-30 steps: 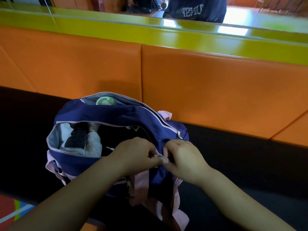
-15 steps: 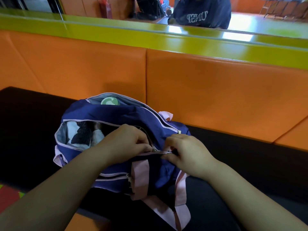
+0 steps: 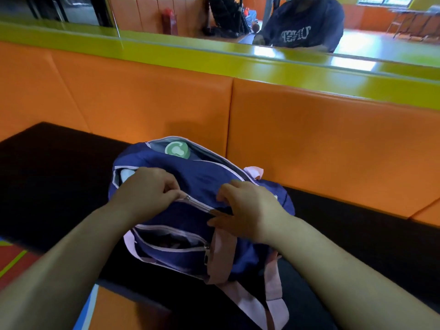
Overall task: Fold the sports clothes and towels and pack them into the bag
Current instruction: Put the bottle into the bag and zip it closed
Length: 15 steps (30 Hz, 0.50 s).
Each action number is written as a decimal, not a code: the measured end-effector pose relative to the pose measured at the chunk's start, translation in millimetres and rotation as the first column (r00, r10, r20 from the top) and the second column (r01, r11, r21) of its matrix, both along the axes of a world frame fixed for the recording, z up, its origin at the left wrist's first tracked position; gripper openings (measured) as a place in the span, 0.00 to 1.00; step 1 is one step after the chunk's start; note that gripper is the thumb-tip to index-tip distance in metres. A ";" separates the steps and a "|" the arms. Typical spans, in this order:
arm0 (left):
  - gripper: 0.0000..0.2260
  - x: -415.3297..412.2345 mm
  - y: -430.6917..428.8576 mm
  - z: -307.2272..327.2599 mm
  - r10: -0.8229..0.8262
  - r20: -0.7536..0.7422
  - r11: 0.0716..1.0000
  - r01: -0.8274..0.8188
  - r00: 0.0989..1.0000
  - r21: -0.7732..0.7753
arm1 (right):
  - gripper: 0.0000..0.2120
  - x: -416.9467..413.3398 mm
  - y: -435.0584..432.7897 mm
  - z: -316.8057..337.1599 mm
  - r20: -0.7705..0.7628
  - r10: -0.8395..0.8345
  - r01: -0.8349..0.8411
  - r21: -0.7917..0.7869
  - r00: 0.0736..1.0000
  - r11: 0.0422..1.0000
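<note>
A navy sports bag (image 3: 204, 177) with pink trim and pink straps (image 3: 221, 258) lies on a black bench. My left hand (image 3: 150, 194) pinches the zipper pull (image 3: 188, 198) of the top opening, which is zipped along most of its length. A sliver of white cloth (image 3: 126, 173) shows in the gap left at the bag's left end. My right hand (image 3: 247, 208) grips the bag fabric at the right end of the zipper. A green round lid (image 3: 176, 150) peeks from the rear pocket. The front pocket (image 3: 171, 241) gapes slightly.
The black bench seat (image 3: 59, 175) runs left and right of the bag. Orange padded backrests (image 3: 321, 148) rise behind it, topped by a yellow-green ledge (image 3: 214, 58). A mirror above reflects a person in a dark shirt (image 3: 302, 27). Coloured floor (image 3: 14, 258) lies lower left.
My left hand has drawn the zipper pull leftward, closing most of the top opening over the clothes. My right hand stayed at the right end. The view tilted up.
</note>
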<state>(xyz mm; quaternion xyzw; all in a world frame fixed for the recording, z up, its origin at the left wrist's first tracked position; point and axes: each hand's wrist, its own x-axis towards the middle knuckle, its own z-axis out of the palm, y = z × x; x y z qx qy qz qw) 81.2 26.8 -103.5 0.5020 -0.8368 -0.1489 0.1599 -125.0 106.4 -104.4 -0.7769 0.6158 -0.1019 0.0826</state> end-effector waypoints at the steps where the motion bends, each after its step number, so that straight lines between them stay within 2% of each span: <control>1: 0.05 1.1 -0.7 -0.7 -0.004 -0.006 1.000 0.004 1.000 -0.004 | 0.23 14.0 -9.2 -1.8 -0.060 0.015 -0.015 0.006 0.998 1.000; 5: 0.05 11.7 -6.7 -5.7 0.004 -0.024 1.000 -0.004 1.000 0.006 | 0.15 44.5 -32.6 -15.5 -0.104 0.026 -0.025 0.013 0.994 1.000; 10: 0.08 61.2 -26.2 -8.8 0.174 -0.044 0.985 -0.173 0.984 0.019 | 0.07 28.0 -27.3 -20.1 -0.072 -0.023 0.031 0.107 0.997 0.994; 14: 0.06 81.4 -33.0 -11.7 0.206 -0.082 0.978 -0.205 0.975 0.019 | 0.07 40.3 -32.4 -14.7 -0.145 -0.023 0.038 0.101 0.989 0.994; 15: 0.06 81.5 -33.3 -12.3 0.195 -0.101 0.981 -0.193 0.976 0.022 | 0.10 49.7 -38.2 -12.8 -0.147 -0.018 0.031 0.085 0.989 0.996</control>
